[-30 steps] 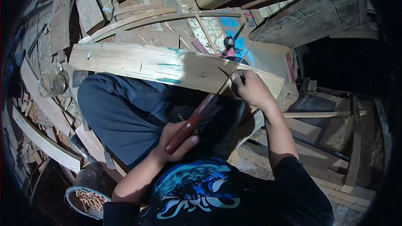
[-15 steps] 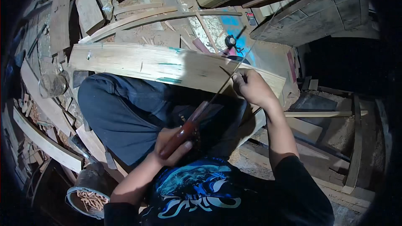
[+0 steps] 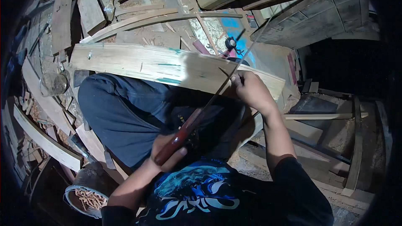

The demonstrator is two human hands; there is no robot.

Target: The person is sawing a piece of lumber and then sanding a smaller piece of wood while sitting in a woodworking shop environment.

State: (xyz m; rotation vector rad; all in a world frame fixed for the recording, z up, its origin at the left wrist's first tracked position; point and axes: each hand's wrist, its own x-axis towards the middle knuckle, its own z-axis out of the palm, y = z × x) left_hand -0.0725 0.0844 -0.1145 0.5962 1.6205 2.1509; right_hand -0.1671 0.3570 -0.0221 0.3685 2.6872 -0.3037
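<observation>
My left hand (image 3: 168, 152) is closed round the reddish-brown wooden handle of a handsaw (image 3: 178, 140), close to my shirt. Its long thin blade shows nearly edge-on and slants up and right, away from me. At the blade's middle, my right hand (image 3: 251, 86) is closed in a pinch, fingertips at the blade. A slim dark pointed rod, like a file (image 3: 224, 71), crosses the blade there and runs toward that hand; its other end is hidden by the fingers. Beneath the blade, a pale wooden plank (image 3: 130, 62) with green streaks lies across my lap.
At the lower left stands a bucket (image 3: 70, 196) of wood scraps. A clear jar (image 3: 53, 83), a brush (image 3: 109, 8) and curved wood strips (image 3: 138, 22) lie about. Farther off are a round black object (image 3: 230, 42) and a large curved wooden piece (image 3: 314, 16).
The handsaw's handle and my left hand have shifted slightly down and left. The blade has drawn back a little with them. My right hand has barely moved.
</observation>
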